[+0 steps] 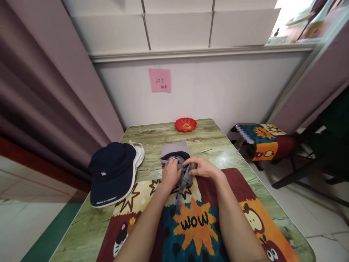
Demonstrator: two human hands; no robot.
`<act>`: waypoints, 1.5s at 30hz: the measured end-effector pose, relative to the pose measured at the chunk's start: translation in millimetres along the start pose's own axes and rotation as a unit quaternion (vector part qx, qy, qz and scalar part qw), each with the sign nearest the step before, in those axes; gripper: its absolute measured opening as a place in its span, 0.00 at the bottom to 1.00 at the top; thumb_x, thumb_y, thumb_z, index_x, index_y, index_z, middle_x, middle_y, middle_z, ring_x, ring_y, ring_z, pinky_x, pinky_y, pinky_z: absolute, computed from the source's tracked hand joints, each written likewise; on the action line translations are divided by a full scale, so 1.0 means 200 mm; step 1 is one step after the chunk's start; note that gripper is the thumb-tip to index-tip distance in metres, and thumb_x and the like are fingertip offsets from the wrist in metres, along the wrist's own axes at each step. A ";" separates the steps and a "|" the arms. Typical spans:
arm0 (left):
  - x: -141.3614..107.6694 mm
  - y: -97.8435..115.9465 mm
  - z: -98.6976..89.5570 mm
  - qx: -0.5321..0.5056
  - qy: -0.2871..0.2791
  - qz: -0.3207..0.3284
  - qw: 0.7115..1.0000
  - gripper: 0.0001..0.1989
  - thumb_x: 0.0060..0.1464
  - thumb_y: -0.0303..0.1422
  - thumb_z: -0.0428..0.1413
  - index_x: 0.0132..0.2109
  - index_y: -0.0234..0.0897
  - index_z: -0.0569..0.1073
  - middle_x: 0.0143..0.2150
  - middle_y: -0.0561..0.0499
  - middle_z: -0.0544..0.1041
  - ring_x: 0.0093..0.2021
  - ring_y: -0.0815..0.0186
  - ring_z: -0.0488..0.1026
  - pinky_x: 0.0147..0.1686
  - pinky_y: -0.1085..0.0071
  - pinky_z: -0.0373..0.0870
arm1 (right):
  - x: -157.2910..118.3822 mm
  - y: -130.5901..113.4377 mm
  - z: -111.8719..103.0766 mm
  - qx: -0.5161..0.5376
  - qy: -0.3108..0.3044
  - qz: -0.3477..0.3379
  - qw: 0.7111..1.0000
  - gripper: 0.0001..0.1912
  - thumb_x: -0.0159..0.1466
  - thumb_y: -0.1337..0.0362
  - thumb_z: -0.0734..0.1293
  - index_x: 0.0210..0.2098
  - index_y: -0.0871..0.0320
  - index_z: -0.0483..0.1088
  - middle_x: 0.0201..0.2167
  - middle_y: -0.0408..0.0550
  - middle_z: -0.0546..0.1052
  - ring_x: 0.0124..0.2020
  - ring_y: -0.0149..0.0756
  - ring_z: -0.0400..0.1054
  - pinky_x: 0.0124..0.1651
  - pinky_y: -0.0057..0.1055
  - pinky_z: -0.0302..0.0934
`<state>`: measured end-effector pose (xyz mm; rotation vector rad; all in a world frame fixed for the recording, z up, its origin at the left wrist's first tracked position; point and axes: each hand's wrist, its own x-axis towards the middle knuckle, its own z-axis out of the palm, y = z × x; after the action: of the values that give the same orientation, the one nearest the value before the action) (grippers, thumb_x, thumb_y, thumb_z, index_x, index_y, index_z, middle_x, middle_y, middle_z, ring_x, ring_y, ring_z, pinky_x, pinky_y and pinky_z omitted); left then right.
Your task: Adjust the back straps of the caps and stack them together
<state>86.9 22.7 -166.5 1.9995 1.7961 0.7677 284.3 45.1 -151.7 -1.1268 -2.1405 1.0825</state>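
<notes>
A grey cap (175,147) lies in the middle of the table with its brim pointing away from me and its inside partly showing. My left hand (172,172) is on the cap's left side, its bent fingers gripping the edge near the opening. On the other side my right hand (204,167) pinches the cap's grey strap (181,195) between thumb and fingers. The strap's loose end hangs down toward me over the patterned mat. Fingers cover part of the cap's back, so the buckle area is hard to make out.
Left of the grey cap sits a navy cap (113,171) with a white cap (139,153) partly beneath it. A red scalloped dish (185,124) stands at the table's far edge. The patterned mat (196,225) covers the near table. A stool (265,140) is off to the right.
</notes>
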 end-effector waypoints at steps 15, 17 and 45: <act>0.23 -0.37 -0.09 -0.349 0.117 -0.107 0.923 0.12 0.49 0.38 0.56 0.40 0.38 0.68 0.22 0.58 0.68 0.15 0.71 0.62 0.16 0.74 0.60 | 0.13 -0.01 0.19 -0.105 0.291 -0.002 0.951 0.15 0.60 0.69 0.64 0.45 0.51 0.75 0.47 0.48 0.78 0.49 0.45 0.70 0.55 0.43 0.59; 0.23 -0.38 -0.12 -0.401 0.098 -0.105 0.905 0.15 0.47 0.40 0.58 0.40 0.38 0.68 0.23 0.59 0.69 0.15 0.72 0.63 0.16 0.76 0.60 | 0.13 -0.11 0.16 -0.088 0.335 -0.025 0.938 0.13 0.63 0.67 0.64 0.46 0.51 0.75 0.49 0.48 0.78 0.52 0.45 0.68 0.57 0.43 0.58; 0.28 -0.19 -0.31 -0.564 0.073 -0.125 0.813 0.15 0.45 0.37 0.64 0.37 0.35 0.71 0.28 0.57 0.73 0.14 0.80 0.57 0.10 0.81 0.47 | 0.34 -0.29 0.04 0.311 0.250 -0.005 0.917 0.15 0.56 0.64 0.67 0.44 0.56 0.70 0.36 0.45 0.75 0.34 0.33 0.69 0.39 0.30 0.65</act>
<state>23.2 76.8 -130.6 0.9004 1.1067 1.4523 216.0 79.7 -105.0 -0.9413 -1.2705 1.1892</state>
